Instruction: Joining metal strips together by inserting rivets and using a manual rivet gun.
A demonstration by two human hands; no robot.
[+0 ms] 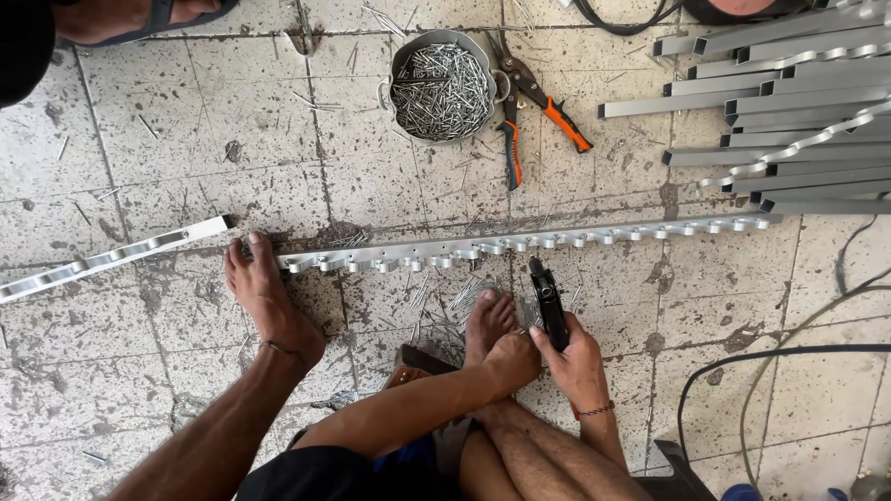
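The person sat on the tiled floor (139, 139) and looked down at the own legs. The right hand (577, 360) was closed around the handle of a black hand tool (549, 301). The tool stood up from the fist, and its head pointed to a long metal strip (575, 237) that lay across the floor just in front of the feet. The head was very near the strip, but I cannot tell if it touched it.

The left hand (513, 357) was curled like a fist, just beside the right hand and against the right foot (484, 320). If it held something, the picture did not show it.

The left foot (267, 297) was placed with its toes on the left end of the strip. The strip had a row of round cut-outs along its near edge. A second strip (102, 260) lay at an angle further left.

Loose nails (457, 297) lay on the tiles between the feet. Behind the strip stood a metal bowl (441, 88) full of nails, and just to its right lay snips (529, 107) with orange and black handles. A pile of grey metal bars (798, 102) was at the upper right, and dark cables (789, 357) ran over the floor at the right. At the top left edge was the sandalled foot (139, 14) of another person.
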